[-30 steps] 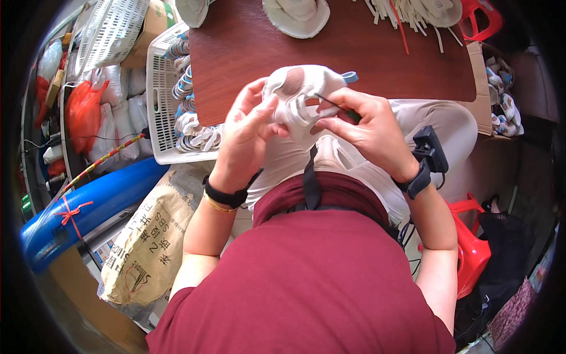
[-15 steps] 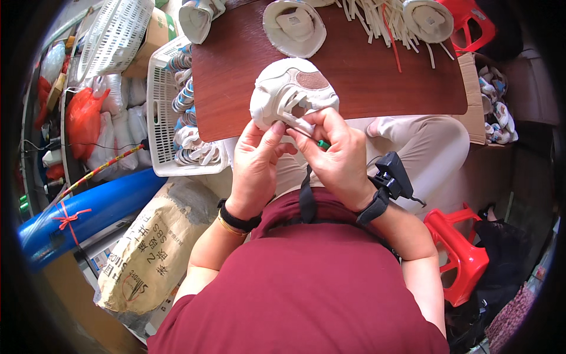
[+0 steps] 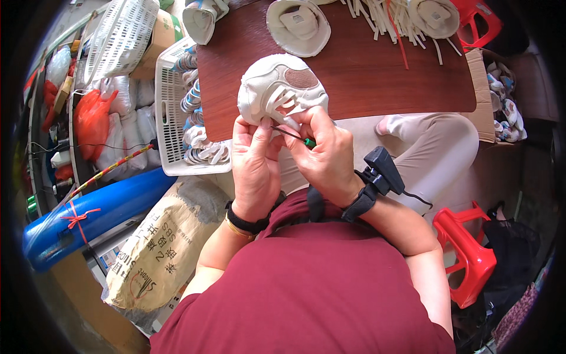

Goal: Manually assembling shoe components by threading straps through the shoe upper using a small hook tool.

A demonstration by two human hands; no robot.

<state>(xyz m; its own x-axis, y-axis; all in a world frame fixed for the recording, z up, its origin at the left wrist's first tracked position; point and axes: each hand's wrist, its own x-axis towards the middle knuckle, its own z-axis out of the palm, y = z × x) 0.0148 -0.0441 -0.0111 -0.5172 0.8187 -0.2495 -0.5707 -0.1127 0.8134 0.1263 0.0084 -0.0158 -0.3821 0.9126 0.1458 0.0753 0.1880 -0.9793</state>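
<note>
A white shoe upper with a brownish-pink mesh patch is held up over the near edge of the table, its opening and pale straps toward me. My left hand grips its lower rim, thumb on the near side. In my right hand is a thin dark-shafted tool with a green handle, which looks like an awl or hook. Its shaft points left to the rim beside my left thumb; the tip is hidden there. The right fingers also touch a white strap of the upper.
The dark red table bears more shoe uppers and a bundle of pale strips. Left stands a white basket of shoe parts, near a blue roll and a paper sack. Right are a carton and red stool.
The shoe upper has shifted left and tilted slightly in my hands. More of the tool's dark shaft now shows between my fingers. Both hands have kept their holds.
</note>
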